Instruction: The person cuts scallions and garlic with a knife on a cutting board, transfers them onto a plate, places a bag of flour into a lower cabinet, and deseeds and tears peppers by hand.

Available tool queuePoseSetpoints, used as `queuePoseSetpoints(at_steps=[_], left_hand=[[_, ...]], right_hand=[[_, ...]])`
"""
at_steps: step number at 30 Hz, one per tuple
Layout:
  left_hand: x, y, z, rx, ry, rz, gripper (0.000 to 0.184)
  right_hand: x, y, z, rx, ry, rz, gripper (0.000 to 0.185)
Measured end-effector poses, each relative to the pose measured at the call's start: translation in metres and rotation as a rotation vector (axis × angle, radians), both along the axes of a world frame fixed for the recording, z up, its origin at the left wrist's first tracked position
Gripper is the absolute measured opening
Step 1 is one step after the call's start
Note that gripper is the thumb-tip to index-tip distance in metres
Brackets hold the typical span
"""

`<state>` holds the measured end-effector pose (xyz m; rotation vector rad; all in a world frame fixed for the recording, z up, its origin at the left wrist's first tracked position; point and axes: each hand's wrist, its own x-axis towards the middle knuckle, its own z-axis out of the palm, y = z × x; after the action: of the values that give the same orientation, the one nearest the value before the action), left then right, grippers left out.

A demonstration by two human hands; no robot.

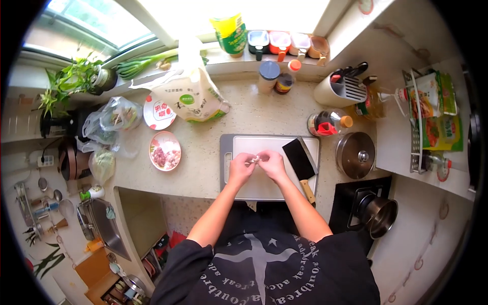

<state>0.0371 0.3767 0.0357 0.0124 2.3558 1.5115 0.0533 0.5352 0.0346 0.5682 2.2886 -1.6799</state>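
Over the cutting board (244,190), my left hand (242,166) and my right hand (272,164) meet at the fingertips. Between them they pinch a small whitish piece (256,159) that looks like a garlic clove; the fingers partly cover it. Both hands are closed. On the board's right side, near my right hand, lies a cleaver (301,160) with a dark blade and a wooden handle pointing toward me. To the left of the board stands a bowl (165,134) holding chopped pinkish meat (166,158).
A white bag (190,96) and a red-patterned plate (158,112) stand behind the bowl. Plastic bags (114,119) are at the left. Jars (268,76), a knife block (338,91), sauce bottles (329,123) and a lidded pan (355,155) line the back and right. A pot (377,216) sits on the stove.
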Motion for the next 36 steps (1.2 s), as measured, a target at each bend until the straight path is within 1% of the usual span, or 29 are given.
queuePoseSetpoints(at_steps=[4,7,10,13,16,18,19,21,23,27,30,33,36], left_hand=[[0.0,-0.029,0.023,0.006,0.004,0.089,0.018],[-0.004,-0.061,0.03,0.043,0.008,0.174,0.019],[-0.015,-0.101,0.043,0.053,0.004,0.244,0.019],[-0.031,-0.149,0.042,0.035,0.027,0.3,0.02],[-0.054,-0.199,0.039,-0.02,0.083,0.325,0.021],[-0.069,-0.233,0.031,-0.072,0.128,0.341,0.02],[-0.076,-0.249,0.026,-0.047,0.105,0.358,0.02],[-0.09,-0.276,0.014,-0.025,0.087,0.354,0.02],[-0.104,-0.297,0.002,0.002,0.064,0.35,0.02],[-0.127,-0.327,-0.014,-0.106,-0.002,0.229,0.025],[-0.138,-0.337,-0.029,-0.194,-0.001,0.144,0.026],[-0.144,-0.341,-0.037,-0.173,0.083,0.078,0.027],[-0.144,-0.343,-0.039,-0.169,0.086,0.048,0.027]], right_hand=[[-0.015,-0.027,0.017,0.018,0.028,0.107,0.021],[-0.029,-0.059,0.019,-0.032,0.075,0.159,0.021],[-0.053,-0.1,0.035,0.032,0.072,0.251,0.023],[-0.08,-0.147,0.045,0.077,0.139,0.344,0.025],[-0.108,-0.199,0.054,0.03,0.109,0.356,0.025],[-0.127,-0.233,0.046,0.011,0.091,0.385,0.026],[-0.135,-0.248,0.041,0.002,0.073,0.391,0.026],[-0.147,-0.278,0.025,-0.061,0.063,0.359,0.027],[-0.158,-0.3,0.009,-0.05,0.069,0.342,0.027],[-0.169,-0.33,0.0,-0.037,-0.022,0.269,0.027],[-0.171,-0.344,-0.014,0.095,0.007,0.268,0.025],[-0.168,-0.352,-0.024,0.34,0.245,0.333,0.023],[-0.162,-0.351,-0.021,0.42,0.27,0.368,0.021]])
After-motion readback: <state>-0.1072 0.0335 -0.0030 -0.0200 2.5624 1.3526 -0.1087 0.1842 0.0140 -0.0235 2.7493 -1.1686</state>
